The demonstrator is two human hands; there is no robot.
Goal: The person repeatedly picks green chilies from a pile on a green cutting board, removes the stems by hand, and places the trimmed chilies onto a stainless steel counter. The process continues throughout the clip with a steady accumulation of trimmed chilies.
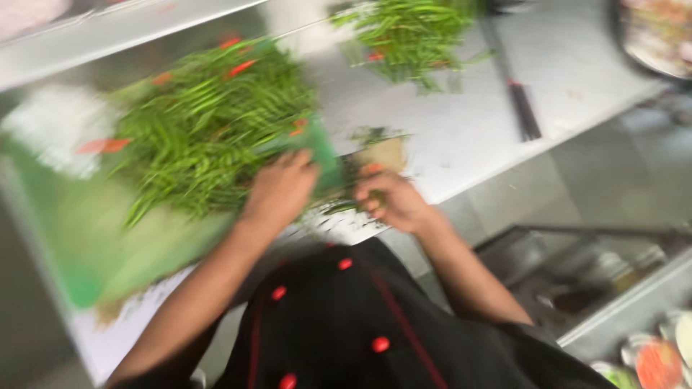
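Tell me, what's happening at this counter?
A person in a black jacket with red buttons stands at a white counter. Their left hand rests on a big pile of green chillies on a green board. Their right hand is curled over a few chillies at the board's edge. A second pile lies further back. The picture is blurred.

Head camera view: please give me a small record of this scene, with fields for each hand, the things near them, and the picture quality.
left hand: rests on the big pile of green chillies
right hand: at the counter edge, fingers curled; whether it holds anything cannot be told
surface under pile: green cutting board on a white counter
other things: second, smaller heap of green chillies; a few red chillies mixed in the big pile
picture quality: strongly blurred
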